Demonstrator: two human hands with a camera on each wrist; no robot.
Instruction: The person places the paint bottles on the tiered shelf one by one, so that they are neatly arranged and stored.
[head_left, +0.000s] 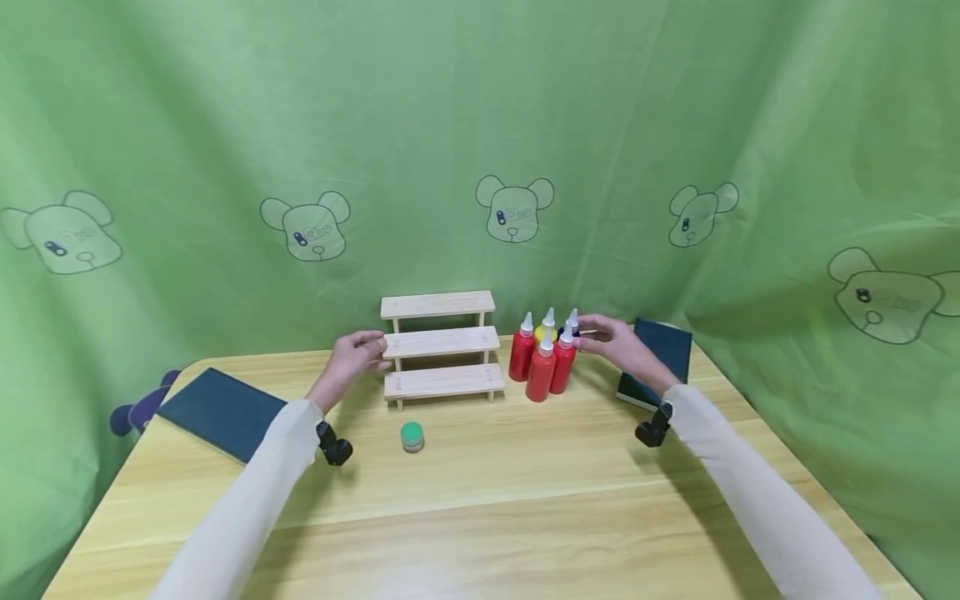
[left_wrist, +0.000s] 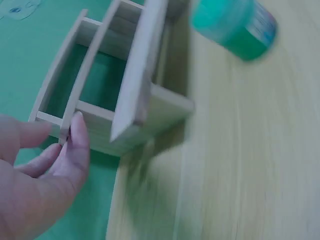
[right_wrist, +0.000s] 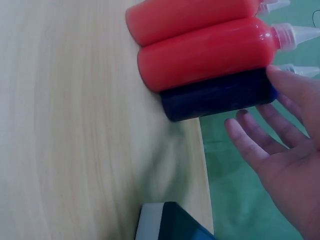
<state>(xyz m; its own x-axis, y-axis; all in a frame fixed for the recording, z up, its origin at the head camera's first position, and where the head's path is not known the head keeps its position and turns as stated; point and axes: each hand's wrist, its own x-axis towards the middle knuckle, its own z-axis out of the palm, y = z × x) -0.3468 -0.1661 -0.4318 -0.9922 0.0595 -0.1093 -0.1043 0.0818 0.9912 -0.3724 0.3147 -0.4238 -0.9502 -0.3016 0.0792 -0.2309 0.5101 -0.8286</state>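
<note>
A three-step wooden display stand (head_left: 444, 382) sits near the back of the table. My left hand (head_left: 355, 360) is at its left end, where thumb and fingers pinch the end of the middle step (left_wrist: 80, 95). To the right of the stand, several squeeze bottles with clear pointed nozzles stand upright in a cluster: red bottles (head_left: 540, 373), a yellow bottle (head_left: 546, 332) and a dark blue bottle (right_wrist: 215, 95). With thumb and index finger, my right hand (head_left: 613, 343) holds the dark blue bottle near its shoulder; the other fingers spread behind it.
A small jar with a green lid (head_left: 412, 436) stands in front of the stand. Dark books lie at the left (head_left: 221, 415) and right (head_left: 660, 358) of the table. A green curtain (head_left: 420, 125) hangs behind, and something purple (head_left: 142, 408) shows beyond the left edge.
</note>
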